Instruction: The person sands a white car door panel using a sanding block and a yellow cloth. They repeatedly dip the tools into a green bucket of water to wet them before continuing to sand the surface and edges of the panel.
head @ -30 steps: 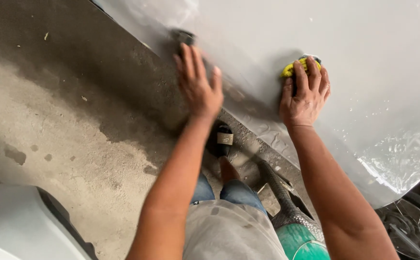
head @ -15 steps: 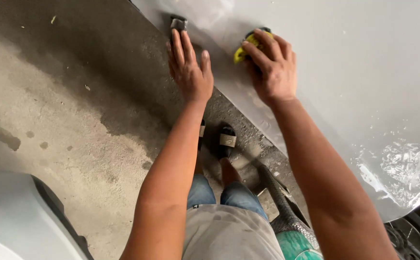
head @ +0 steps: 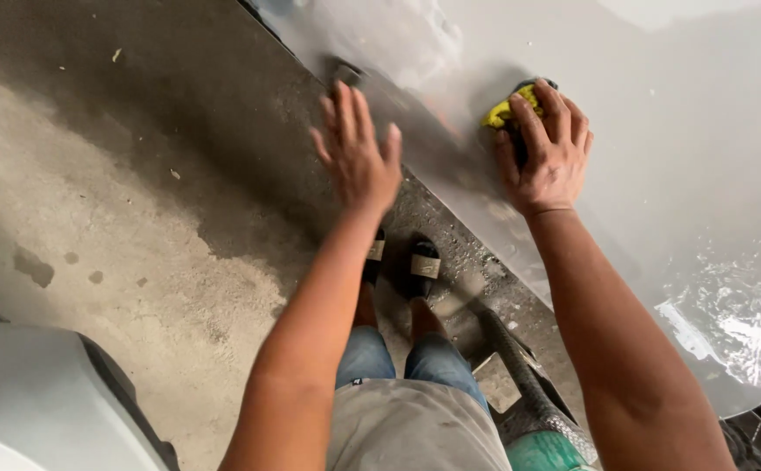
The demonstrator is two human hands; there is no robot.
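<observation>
Pressing down with your right hand [head: 544, 150], you have one yellow pad [head: 507, 109], soft and crumpled like a sponge or cloth, pinned flat against the big grey panel [head: 685, 131]; your fingers are spread over it, so the grip is a flat-palmed hold on the pad and no fist. The pad sits on the far part of the panel, just right of its lower edge. Your left hand [head: 358, 157] has its grip open, five fingers splayed, holding nothing; it is blurred, and whether the palm touches the panel edge or hovers just off it cannot be told. One small dark block [head: 344, 70] lies just beyond your fingertips, at the panel's edge.

The panel is smooth and matte grey, with a wet, glossy patch [head: 729, 323] at its near right. The concrete floor [head: 110, 218] to the left is rough and stained, with darker damp blotches. You can count two feet in dark sandals [head: 415, 262] below your hands, and two jean legs [head: 402, 358]. One ribbed grey hose [head: 520, 366] runs near right, ending by one green rounded object [head: 546, 453]. One smooth grey curved part [head: 40, 392] fills the near left corner.
</observation>
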